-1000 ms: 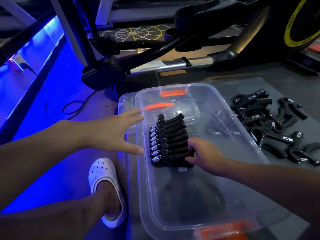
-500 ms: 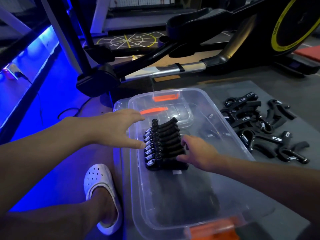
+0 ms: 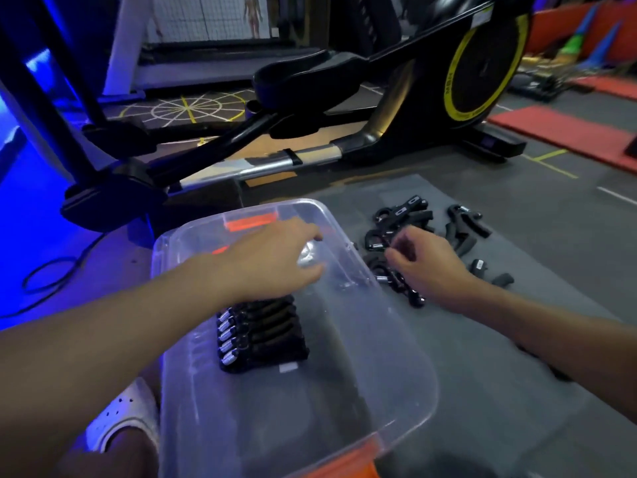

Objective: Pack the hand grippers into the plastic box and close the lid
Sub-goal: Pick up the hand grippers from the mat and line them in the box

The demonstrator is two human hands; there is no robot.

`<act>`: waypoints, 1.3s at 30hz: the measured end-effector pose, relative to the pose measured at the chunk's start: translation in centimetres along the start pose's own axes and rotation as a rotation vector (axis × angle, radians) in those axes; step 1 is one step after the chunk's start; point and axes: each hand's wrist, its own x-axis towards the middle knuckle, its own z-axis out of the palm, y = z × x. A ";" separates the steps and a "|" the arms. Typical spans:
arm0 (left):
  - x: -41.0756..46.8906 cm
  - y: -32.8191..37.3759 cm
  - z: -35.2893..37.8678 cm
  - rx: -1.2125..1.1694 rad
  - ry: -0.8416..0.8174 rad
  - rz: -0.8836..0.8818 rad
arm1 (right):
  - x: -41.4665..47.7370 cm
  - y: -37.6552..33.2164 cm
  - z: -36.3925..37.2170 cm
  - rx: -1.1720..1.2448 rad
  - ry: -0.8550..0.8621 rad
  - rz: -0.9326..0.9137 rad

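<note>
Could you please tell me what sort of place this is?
Probably a gym: an elliptical trainer with a yellow-ringed flywheel stands behind the plastic box, red floor mats lie at the right, and hand grippers are piled on a grey mat.

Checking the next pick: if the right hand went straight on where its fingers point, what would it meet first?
Probably the pile of loose hand grippers on the mat: the right hand hangs with curled fingers just over it. Whether they touch is unclear.
</note>
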 end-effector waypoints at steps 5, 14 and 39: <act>1.5 3.7 2.7 -0.052 -0.048 0.037 | 0.6 9.8 0.5 0.028 0.017 0.357; 2.9 5.9 5.5 -0.036 -0.093 0.022 | 0.5 18.6 7.3 0.038 0.088 0.521; 3.4 5.2 5.2 -0.029 -0.128 0.059 | 0.1 19.2 10.2 -0.050 0.117 0.408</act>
